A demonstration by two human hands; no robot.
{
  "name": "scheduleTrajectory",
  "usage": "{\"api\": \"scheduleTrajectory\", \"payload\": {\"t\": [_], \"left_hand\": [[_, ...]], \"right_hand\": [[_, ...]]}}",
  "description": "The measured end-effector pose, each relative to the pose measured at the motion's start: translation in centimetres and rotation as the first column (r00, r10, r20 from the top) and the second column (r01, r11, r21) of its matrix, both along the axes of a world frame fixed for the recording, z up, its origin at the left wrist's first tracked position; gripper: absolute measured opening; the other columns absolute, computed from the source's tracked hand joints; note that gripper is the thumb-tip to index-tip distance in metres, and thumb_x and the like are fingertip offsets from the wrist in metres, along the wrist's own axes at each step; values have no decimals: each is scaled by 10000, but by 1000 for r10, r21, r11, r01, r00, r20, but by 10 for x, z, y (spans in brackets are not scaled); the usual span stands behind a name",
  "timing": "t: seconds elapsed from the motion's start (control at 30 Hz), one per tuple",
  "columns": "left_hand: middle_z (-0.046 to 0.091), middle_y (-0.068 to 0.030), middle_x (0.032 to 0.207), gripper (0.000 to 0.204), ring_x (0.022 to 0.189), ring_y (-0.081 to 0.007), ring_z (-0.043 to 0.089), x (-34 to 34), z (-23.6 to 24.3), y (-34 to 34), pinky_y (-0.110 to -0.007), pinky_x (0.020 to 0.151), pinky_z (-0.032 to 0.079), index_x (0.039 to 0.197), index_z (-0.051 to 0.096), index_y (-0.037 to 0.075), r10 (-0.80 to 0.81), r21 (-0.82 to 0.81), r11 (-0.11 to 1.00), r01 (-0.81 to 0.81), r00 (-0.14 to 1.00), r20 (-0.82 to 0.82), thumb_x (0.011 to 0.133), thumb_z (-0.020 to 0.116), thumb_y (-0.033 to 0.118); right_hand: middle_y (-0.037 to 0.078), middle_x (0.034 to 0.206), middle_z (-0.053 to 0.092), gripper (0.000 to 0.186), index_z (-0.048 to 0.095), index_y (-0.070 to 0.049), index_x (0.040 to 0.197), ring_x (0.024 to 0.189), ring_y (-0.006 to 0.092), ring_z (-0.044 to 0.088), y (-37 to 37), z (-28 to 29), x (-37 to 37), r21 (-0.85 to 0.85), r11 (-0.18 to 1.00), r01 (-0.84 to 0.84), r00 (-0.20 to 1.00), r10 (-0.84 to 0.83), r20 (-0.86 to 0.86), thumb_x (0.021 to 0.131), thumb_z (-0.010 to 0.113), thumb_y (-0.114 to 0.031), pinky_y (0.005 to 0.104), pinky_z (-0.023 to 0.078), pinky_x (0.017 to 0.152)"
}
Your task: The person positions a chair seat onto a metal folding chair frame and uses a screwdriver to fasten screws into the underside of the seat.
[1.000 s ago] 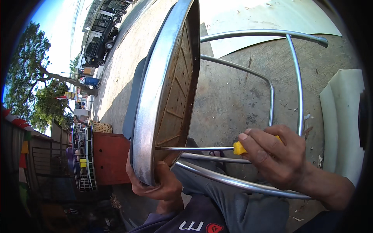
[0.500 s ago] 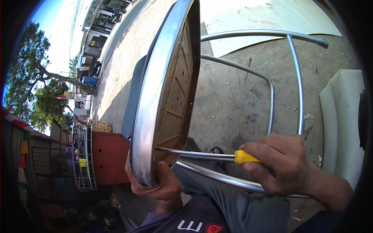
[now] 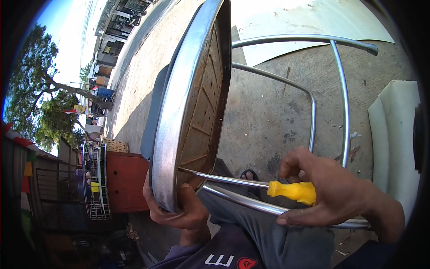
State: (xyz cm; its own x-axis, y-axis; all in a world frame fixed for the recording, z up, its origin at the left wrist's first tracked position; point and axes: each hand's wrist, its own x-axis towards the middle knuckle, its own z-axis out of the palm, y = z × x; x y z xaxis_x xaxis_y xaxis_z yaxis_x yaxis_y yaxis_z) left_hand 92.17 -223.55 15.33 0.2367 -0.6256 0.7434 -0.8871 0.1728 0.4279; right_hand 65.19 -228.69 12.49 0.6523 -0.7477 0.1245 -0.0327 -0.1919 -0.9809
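A metal stool (image 3: 188,89) lies on its side, its round chrome-rimmed seat showing a rusty brown underside (image 3: 204,103). Its chrome legs and foot ring (image 3: 342,89) reach to the right. My left hand (image 3: 179,210) grips the lower rim of the seat. My right hand (image 3: 331,190) holds a screwdriver by its yellow handle (image 3: 293,190). The screwdriver's long steel shaft (image 3: 219,177) points left, with its tip against the inner edge of the seat's underside. My legs in grey trousers (image 3: 268,237) are beneath the stool.
Bare concrete ground (image 3: 268,116) lies behind the stool. A pale sheet (image 3: 304,22) lies at the top and a white foam slab (image 3: 396,134) at the right. To the left are a red-brown cabinet (image 3: 127,181), a wire rack (image 3: 94,179), trees and buildings.
My right hand has drawn back to the right and slightly down with the screwdriver, so more of the shaft and yellow handle shows. My left hand and the stool have stayed put.
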Motion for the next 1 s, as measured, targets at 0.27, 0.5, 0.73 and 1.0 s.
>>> {"api": "scheduleTrajectory", "payload": {"t": [0.27,0.5,0.73,1.0], "left_hand": [[633,-275,1031,520,948,-344,676,-3,5,1,-409,888,535,1205,506,-197,28,21,999,-28,999,23,718,474,-17],[637,-266,1035,523,944,-339,677,-2,3,-1,-402,886,534,1211,506,-187,-13,-29,999,15,998,56,720,486,-9],[632,-258,1048,527,955,-331,671,2,2,0,-397,880,528,1214,501,-185,-14,-26,1000,16,998,67,722,498,2],[621,-253,1023,528,929,-298,663,10,-3,-8,-359,820,532,1227,477,-180,1,-114,993,20,984,180,723,498,-24]], "right_hand": [[84,773,609,328,650,-12,1085,681,250,641,0,9,-1,163,983,-85,996,84,14,828,770,-178,335,498,537],[148,899,642,255,638,8,1045,755,322,687,13,-10,1,-402,888,222,969,-246,-8,870,732,-152,353,536,572],[133,743,613,192,663,-16,953,672,319,669,10,-21,10,-555,743,374,921,-366,131,922,692,-203,396,533,593],[100,694,577,210,679,-28,999,570,282,629,13,-17,15,-285,897,338,939,-302,164,919,693,-222,383,497,536]]}}
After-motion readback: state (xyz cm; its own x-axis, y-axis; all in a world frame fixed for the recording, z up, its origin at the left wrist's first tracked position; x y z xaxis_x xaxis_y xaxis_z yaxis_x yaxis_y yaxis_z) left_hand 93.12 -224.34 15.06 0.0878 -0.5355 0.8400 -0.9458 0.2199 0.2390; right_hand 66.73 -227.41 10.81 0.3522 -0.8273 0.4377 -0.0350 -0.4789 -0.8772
